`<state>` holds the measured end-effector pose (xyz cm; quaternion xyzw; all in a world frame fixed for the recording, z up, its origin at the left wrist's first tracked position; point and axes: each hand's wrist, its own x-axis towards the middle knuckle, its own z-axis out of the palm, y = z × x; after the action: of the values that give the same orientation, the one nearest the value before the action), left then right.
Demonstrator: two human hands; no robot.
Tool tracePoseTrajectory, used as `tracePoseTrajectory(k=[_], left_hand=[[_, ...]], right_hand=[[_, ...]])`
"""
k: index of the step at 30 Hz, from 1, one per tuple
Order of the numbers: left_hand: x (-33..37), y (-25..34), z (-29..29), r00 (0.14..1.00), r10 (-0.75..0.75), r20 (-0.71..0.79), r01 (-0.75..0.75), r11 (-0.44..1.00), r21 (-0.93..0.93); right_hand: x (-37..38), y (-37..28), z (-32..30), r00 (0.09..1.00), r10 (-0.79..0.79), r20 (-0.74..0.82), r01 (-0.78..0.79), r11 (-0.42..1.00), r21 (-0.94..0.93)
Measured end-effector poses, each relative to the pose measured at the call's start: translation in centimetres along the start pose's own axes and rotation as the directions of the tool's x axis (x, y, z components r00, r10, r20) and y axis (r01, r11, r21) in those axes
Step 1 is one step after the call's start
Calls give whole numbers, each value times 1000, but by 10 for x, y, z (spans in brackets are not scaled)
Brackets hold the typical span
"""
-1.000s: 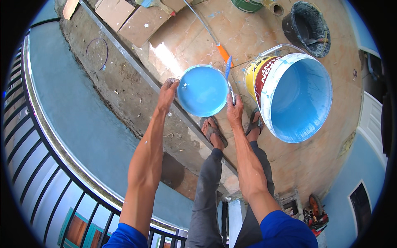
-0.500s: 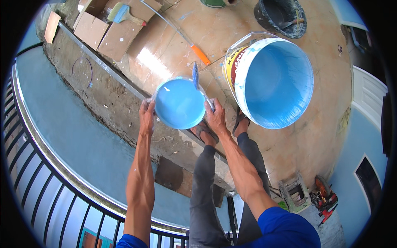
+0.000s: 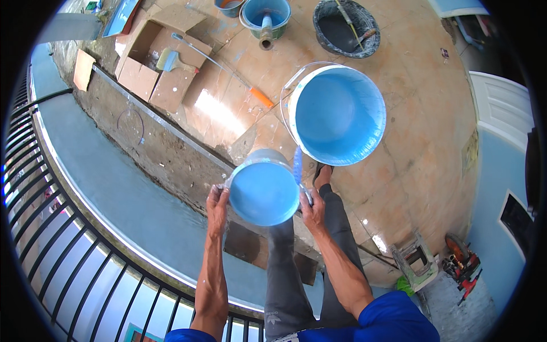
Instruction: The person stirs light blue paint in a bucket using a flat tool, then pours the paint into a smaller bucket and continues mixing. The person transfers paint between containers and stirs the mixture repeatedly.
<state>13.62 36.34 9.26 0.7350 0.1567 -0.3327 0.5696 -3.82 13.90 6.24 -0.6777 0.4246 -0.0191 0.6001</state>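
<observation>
Between my two hands is a small round bucket (image 3: 268, 155) of light blue paint (image 3: 264, 194), held above my legs. My left hand (image 3: 217, 206) is closed on its left side by the rim. On the opposite side, my right hand (image 3: 312, 210) grips the rim together with a thin pale handle. A narrow blue piece (image 3: 298, 164) stands up beside the rim just above that hand; its kind is unclear. Just beyond, to the right, a large white bucket (image 3: 292, 107) stands on the tiles, coated blue inside with paint in it.
A paint roller frame with orange handle (image 3: 261, 97) lies on the tiles near an open cardboard box (image 3: 137, 80) with a wide brush (image 3: 169, 61). Behind are a blue-stained bucket (image 3: 248, 23) and a black tub (image 3: 320, 40). Black railing (image 3: 85, 251) curves along the left.
The small bucket, in both hands, has come lower in view, closer to my body, and tips slightly toward me. My view has shifted, showing more of the far floor and buckets.
</observation>
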Motion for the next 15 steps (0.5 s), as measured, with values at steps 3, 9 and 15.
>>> tracePoseTrajectory(k=[3,9,15], left_hand=[[-19,7,21,998,-6,70,7,1000,-9],[-42,25,74,989,-28,148,12,994,109],[-51,23,105,983,-48,179,32,995,92]], right_hand=[[-22,-3,-31,996,73,-53,-72,997,23],[-36,2,-94,986,145,-77,-140,988,67],[-32,1,-131,979,196,-49,-189,975,117]])
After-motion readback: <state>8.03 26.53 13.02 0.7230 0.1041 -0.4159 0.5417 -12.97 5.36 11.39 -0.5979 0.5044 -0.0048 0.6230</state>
